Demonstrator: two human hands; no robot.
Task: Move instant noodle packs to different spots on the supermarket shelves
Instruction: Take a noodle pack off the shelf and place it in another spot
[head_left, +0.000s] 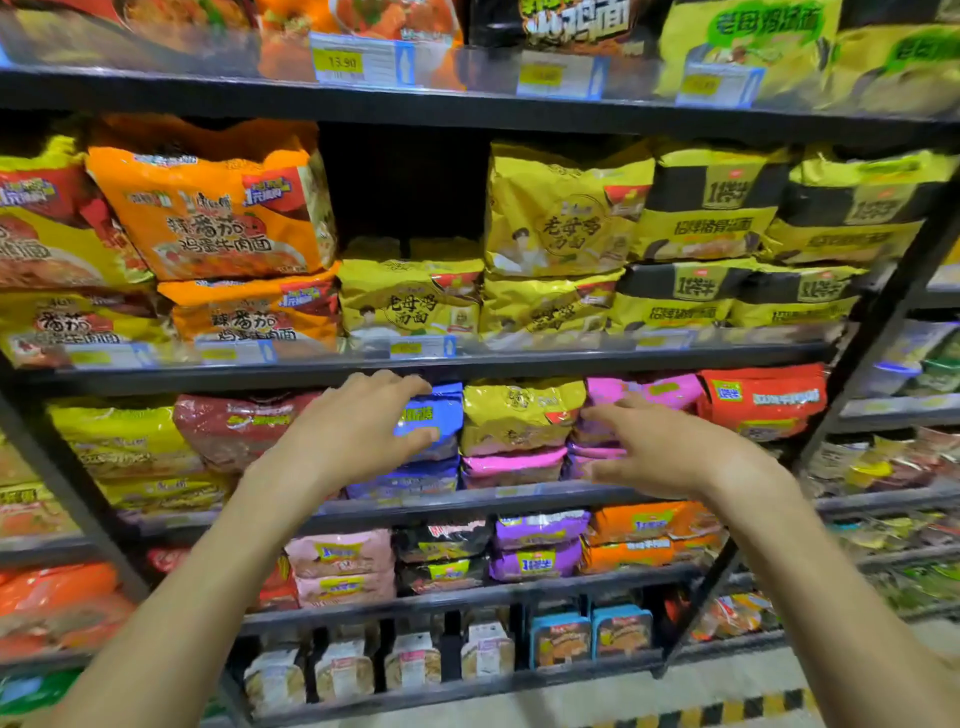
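Observation:
A yellow noodle pack (519, 415) lies on top of a pink pack (511, 465) on the third shelf down, between a blue pack (441, 415) and a stack of pink packs (644, 392). My left hand (358, 426) hovers in front of the blue pack, just left of the yellow one, fingers spread and relaxed, holding nothing. My right hand (660, 447) is to the right of the yellow pack, in front of the pink stack, fingers extended and empty. Whether either hand touches a pack is unclear.
The shelf above holds orange packs (218, 208) and yellow packs (566, 213), with a dark gap (405, 182) over a single yellow pack (410, 291). A red pack (761, 400) sits at the right. Black shelf edges (415, 364) and slanted uprights (883, 301) frame the bays.

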